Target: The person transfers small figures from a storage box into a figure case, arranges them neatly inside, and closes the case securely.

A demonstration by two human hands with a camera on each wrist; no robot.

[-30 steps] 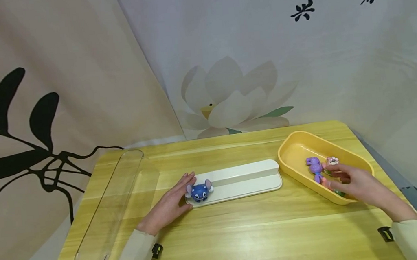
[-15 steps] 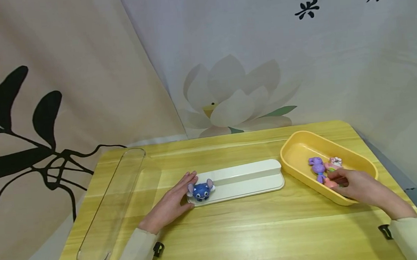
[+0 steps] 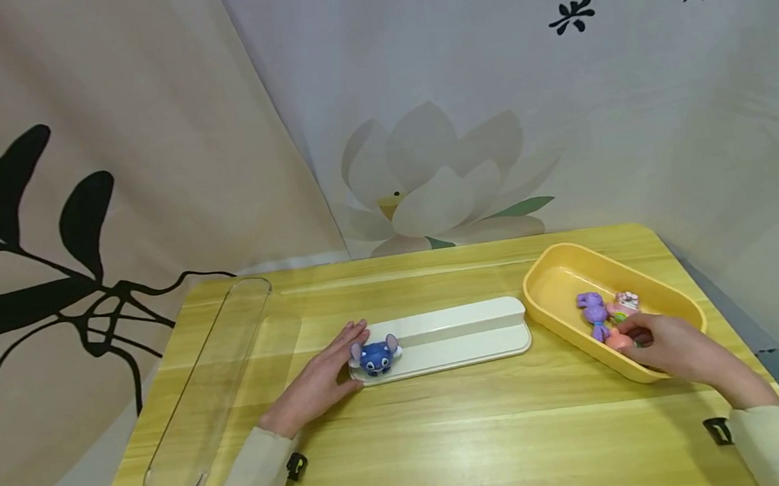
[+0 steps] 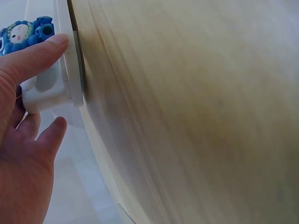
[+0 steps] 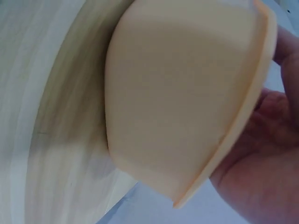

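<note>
My left hand (image 3: pixel 318 382) grips the left end of a long white stepped base (image 3: pixel 463 352), thumb at the front edge and fingers toward the back. On that end stands a blue big-eared figurine (image 3: pixel 376 358); the left wrist view shows my thumb in front of a blue figurine (image 4: pixel 21 36). At the right, my right hand (image 3: pixel 675 346) reaches into a yellow tray (image 3: pixel 550 276) and pinches a pink figurine (image 3: pixel 618 339), partly hidden by the fingers. Beside it in the tray lie a purple figurine (image 3: pixel 594 314) and a pink-and-white figurine (image 3: pixel 623 305).
A clear plastic cover (image 3: pixel 202 395) lies lengthwise along the table's left side. The wooden table (image 3: pixel 446 437) ends at a cloth backdrop (image 3: pixel 271 130) behind. In the right wrist view the tray's outer wall (image 5: pixel 177 93) hides the fingertips.
My right hand has lowered into the tray and closed its fingers on the pink figurine. The left hand stays at the base, and the head view has shifted slightly.
</note>
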